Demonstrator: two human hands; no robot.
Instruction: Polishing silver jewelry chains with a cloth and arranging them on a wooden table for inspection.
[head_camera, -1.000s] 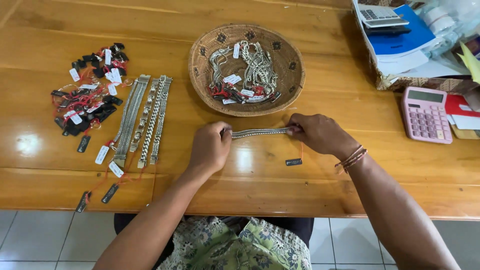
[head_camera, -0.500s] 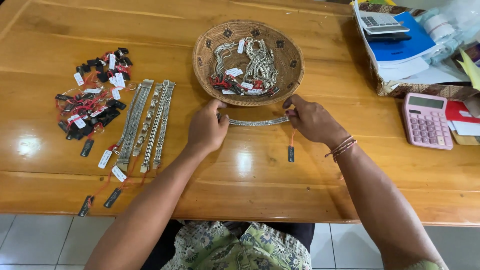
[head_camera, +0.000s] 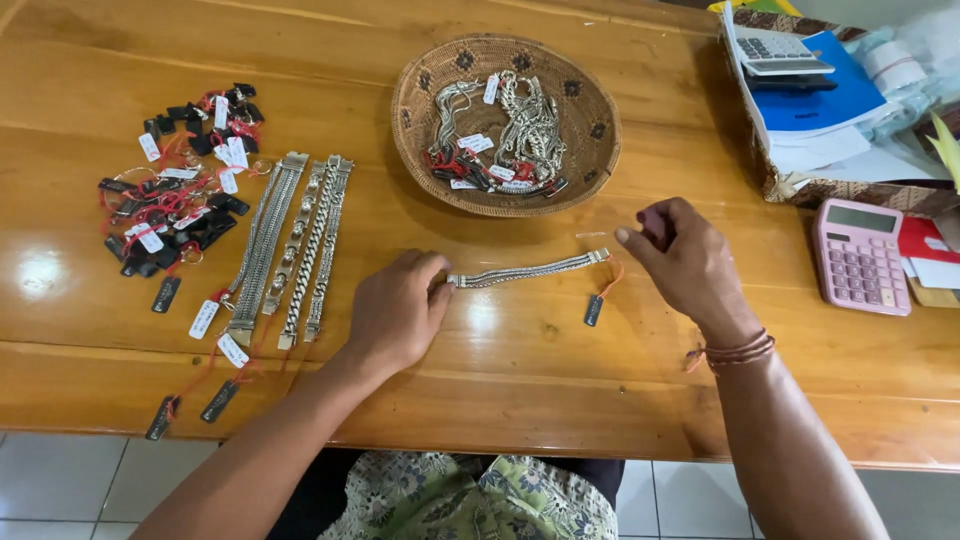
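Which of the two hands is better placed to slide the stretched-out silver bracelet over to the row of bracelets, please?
Probably the left hand: its fingertips touch the silver bracelet at the end nearer the row of bracelets. The right hand is lifted off the far end.

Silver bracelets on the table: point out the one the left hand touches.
The bracelet lying crosswise alone between both hands; the left hand touches its end. The others lie side by side further left.
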